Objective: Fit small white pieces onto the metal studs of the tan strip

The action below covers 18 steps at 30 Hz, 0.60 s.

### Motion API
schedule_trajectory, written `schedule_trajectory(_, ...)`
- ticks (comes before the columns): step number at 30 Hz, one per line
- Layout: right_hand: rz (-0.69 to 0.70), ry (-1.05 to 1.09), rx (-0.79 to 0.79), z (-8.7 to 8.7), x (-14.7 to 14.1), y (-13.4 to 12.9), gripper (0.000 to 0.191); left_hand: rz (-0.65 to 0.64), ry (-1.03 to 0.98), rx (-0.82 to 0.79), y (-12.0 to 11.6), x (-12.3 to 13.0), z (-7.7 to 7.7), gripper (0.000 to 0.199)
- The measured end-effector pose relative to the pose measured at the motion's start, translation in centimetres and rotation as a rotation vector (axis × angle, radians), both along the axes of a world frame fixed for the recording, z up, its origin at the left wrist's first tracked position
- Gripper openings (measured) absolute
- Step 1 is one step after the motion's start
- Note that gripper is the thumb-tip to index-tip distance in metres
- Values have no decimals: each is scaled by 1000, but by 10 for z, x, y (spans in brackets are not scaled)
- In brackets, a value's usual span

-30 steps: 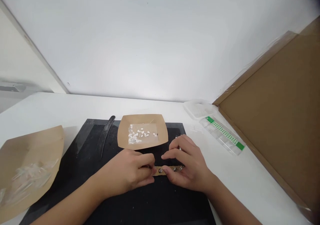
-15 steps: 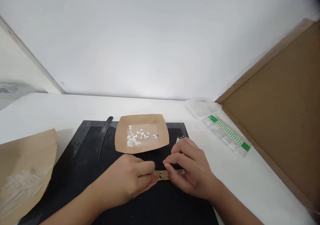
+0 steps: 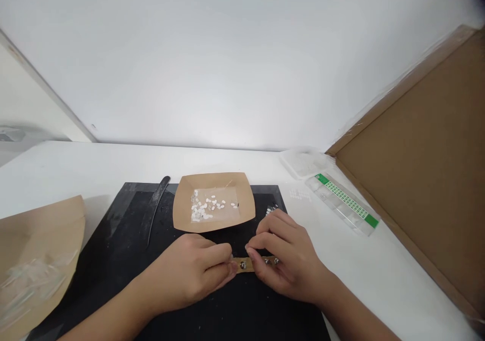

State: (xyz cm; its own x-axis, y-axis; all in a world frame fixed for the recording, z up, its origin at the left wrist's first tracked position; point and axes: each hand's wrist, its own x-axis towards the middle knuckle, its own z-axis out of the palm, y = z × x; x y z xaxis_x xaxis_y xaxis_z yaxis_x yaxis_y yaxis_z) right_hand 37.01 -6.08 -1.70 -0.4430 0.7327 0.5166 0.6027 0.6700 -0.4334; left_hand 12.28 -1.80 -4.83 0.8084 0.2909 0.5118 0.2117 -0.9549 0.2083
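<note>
A narrow tan strip with several shiny metal pieces lies across the black mat. My left hand is closed at the strip's left end, fingers pinched on it. Over the strip's right part is my right hand, thumb and index finger pressed together; anything between them is too small to make out. Just beyond the hands stands a brown paper tray holding small white oval pieces. More small white pieces are behind my right hand, partly hidden.
A dark curved file lies at the mat's left. Another paper tray with clear plastic pieces is at far left. On the right are a clear case with a green label, a translucent container and a tall cardboard panel.
The view has shifted very slightly. My right hand has moved a little, and more of the metal pieces near it show. Both hands keep nearly the same pose.
</note>
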Motion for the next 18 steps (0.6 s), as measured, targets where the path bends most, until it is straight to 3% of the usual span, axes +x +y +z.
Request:
schedule_trajectory(5, 1, -36, -37, 0, 7, 2, 7, -19, 73, -50, 1, -4, 0, 23)
schedule_trajectory(7, -6, -56, -48, 0, 10, 4, 7, -36, 89, 8, 2, -6, -1, 11)
schedule_trajectory(10, -29, -80, -70, 1, 12, 6, 10, -38, 63, 84, 4, -9, -3, 17)
schedule_trajectory(18, -13, -130, -96, -2, 13, 5, 14, -61, -11, -112, 9, -8, -5, 7)
